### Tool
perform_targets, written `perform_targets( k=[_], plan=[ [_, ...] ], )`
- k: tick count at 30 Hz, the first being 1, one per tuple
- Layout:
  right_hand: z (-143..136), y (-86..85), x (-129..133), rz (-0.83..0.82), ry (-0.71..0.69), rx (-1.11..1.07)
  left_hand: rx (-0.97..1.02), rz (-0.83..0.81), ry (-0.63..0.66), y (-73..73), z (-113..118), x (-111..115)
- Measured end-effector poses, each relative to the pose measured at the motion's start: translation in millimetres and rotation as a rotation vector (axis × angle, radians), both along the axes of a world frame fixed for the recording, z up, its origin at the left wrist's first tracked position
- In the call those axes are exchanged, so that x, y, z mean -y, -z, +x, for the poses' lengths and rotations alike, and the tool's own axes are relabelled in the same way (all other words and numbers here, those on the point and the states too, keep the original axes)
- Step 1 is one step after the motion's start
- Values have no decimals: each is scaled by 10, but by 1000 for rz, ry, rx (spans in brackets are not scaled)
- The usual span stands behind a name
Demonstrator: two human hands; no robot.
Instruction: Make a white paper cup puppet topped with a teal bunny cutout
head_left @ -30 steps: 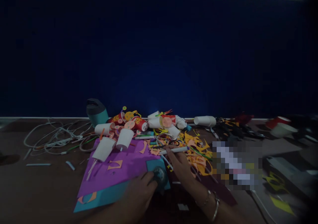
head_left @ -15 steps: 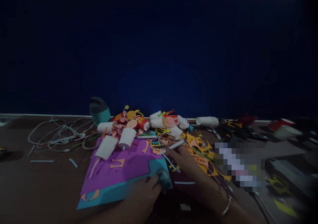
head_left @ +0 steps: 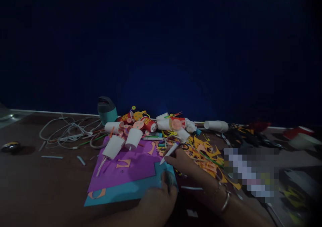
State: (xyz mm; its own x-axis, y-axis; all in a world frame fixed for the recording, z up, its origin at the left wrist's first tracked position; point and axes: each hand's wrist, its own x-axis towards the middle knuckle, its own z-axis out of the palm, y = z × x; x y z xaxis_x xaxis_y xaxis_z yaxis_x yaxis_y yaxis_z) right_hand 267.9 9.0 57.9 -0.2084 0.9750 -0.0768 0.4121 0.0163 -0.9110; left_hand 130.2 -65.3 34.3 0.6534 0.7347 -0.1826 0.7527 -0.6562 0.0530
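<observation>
My right hand (head_left: 179, 158) is closed round a white marker (head_left: 168, 153) whose tip points down and to the left, above the blue sheet's right corner. Below it, my left hand (head_left: 161, 195) is closed at the near edge of the blue sheet (head_left: 125, 191), fingers on a small, dark, round thing (head_left: 170, 177) too blurred to name. A purple sheet (head_left: 136, 165) lies over the blue one. On it are two white paper cups (head_left: 133, 138), one with straws beneath, and an orange cut-out scrap (head_left: 123, 163).
Red and white cups (head_left: 150, 124) are heaped at the back, beside a teal bottle (head_left: 107, 113). White cables (head_left: 67, 133) tangle at the left. Yellow and orange paper scraps (head_left: 201, 146) spread at the right. A mouse (head_left: 10, 147) sits far left.
The marker has tilted more steeply, its tip lower over the blue sheet. My left hand has moved right and its grip has shifted. The whole view has slid slightly rightward.
</observation>
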Motion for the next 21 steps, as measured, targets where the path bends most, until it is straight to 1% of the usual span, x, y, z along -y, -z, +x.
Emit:
perform_targets(
  k=[3,5,8,11,13,15,18,21],
  plan=[
    [-26,1,-12,-9,-71,71,-6,25,-41,15,122,47],
    [-54,-2,-28,-10,-146,139,-13,100,-89,63,180,86],
    [-120,-25,-62,-8,-249,206,-35,251,-130,191,223,142],
    [-207,-81,-92,6,-378,356,-48,329,-98,329,229,172],
    [-267,-128,-105,20,-457,472,-35,331,-77,395,228,177],
    [-319,-170,-115,37,-515,557,-12,321,-81,437,226,176],
    [-374,-205,-131,63,-597,678,14,300,-97,476,220,169],
    [-410,-209,-153,79,-648,741,38,282,-62,505,206,157]
  ],
)
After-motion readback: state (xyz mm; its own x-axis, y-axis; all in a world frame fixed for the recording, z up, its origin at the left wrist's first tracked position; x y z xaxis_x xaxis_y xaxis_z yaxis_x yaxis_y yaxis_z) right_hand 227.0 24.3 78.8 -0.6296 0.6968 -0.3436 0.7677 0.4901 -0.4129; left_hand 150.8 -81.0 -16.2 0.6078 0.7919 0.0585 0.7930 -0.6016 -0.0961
